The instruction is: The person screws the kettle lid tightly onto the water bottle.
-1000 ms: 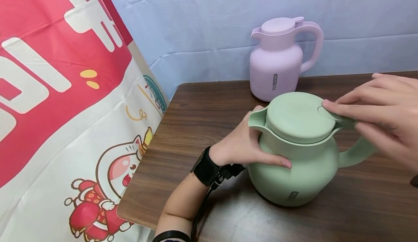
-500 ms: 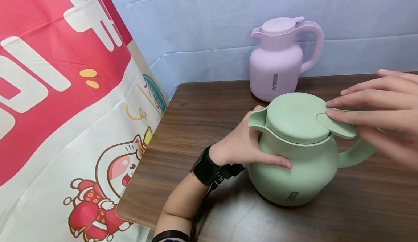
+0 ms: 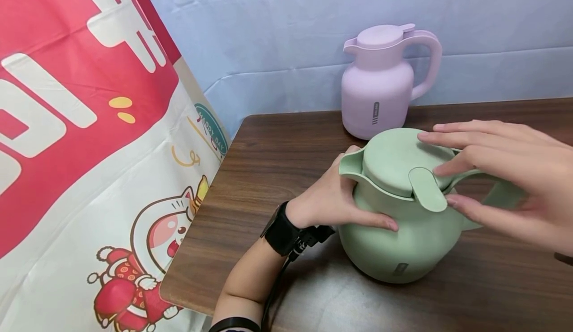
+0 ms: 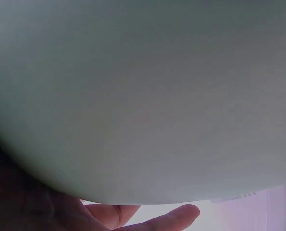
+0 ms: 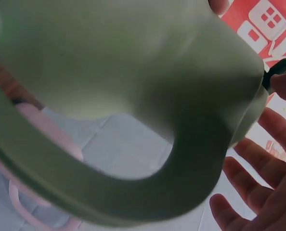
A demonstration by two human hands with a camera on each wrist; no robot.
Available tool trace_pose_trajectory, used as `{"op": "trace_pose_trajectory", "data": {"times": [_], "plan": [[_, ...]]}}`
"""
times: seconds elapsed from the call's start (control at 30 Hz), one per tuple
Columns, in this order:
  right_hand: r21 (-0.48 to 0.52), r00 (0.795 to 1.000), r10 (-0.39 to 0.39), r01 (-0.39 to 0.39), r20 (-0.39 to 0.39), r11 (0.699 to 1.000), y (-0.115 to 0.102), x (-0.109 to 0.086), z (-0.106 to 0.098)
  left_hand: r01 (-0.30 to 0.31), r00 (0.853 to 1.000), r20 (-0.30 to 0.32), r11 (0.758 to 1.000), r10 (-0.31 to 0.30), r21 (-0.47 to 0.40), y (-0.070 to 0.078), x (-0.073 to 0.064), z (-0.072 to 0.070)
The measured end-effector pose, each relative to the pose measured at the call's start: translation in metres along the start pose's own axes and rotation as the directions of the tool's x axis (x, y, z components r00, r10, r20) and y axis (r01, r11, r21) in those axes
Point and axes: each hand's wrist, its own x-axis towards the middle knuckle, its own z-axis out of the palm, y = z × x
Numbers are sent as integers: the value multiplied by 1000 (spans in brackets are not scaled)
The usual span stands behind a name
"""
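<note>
A green thermos jug (image 3: pixel 403 242) stands on the table, its spout to the left. My left hand (image 3: pixel 333 200) grips it round the neck and shoulder, thumb across the front, other fingers mostly hidden behind. My right hand (image 3: pixel 515 177) is over the handle side, fingers extended across the lid (image 3: pixel 398 160). Its index fingertip is at the edge of the lid's tab (image 3: pixel 429 190), its thumb tip close by the tab's end. The tab points toward the front, away from the handle. In the right wrist view the jug's handle (image 5: pixel 109 192) arches below the spread fingers (image 5: pixel 249 183).
Behind the green jug stands a purple thermos jug (image 3: pixel 378 88), at the back edge of the wooden table (image 3: pixel 250 172). A pale blue cloth (image 3: pixel 268 33) hangs behind, and a red and white printed cloth (image 3: pixel 134 172) hangs at the left. A cable trails from the left wrist.
The lid's tab has swung from beside the handle toward the front, with my right hand following leftward over the lid. My left hand keeps its grip on the jug.
</note>
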Motion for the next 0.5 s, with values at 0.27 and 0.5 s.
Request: {"op": "trace_pose_trajectory", "data": {"times": [0.27,0.5], "plan": [[-55,996,-25,30,87,998,-12,21,8,13,1000,-10,1000,-13,8,0,-1,0],[-71,994,-79,85,80,994,-63,71,9,-26,1000,1,997,26,69,-1,0,1]]}}
